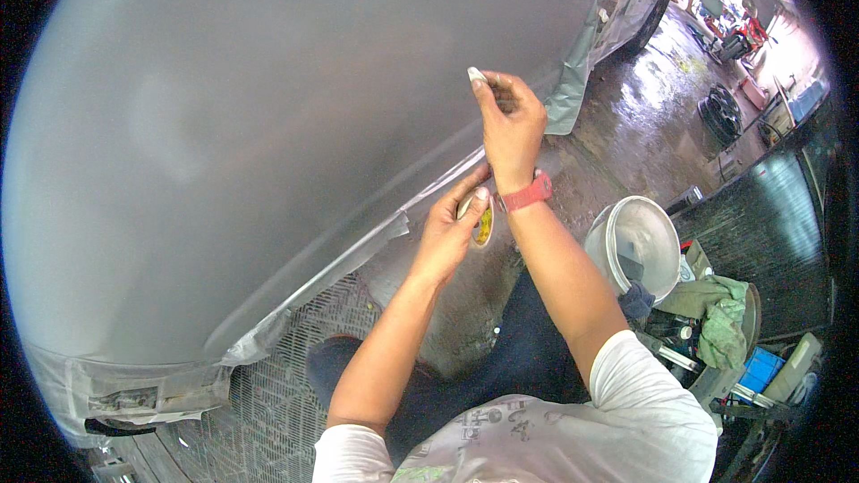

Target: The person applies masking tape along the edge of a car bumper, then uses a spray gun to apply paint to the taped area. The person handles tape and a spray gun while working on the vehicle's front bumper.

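Close work beside the grey panel (295, 125)

Left hand (446, 237) has its grip round a pale-rimmed ring (484, 229) (yellow inside, can't tell what) near the panel's lower edge. Right hand (513, 121) pinches a white scrap (475, 74) higher up. White bucket (658, 237) holds something greyish.

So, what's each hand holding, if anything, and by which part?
The left hand grips a round, yellow-centred thing by its upper edge. The right hand pinches a white scrap; which part can't be told.
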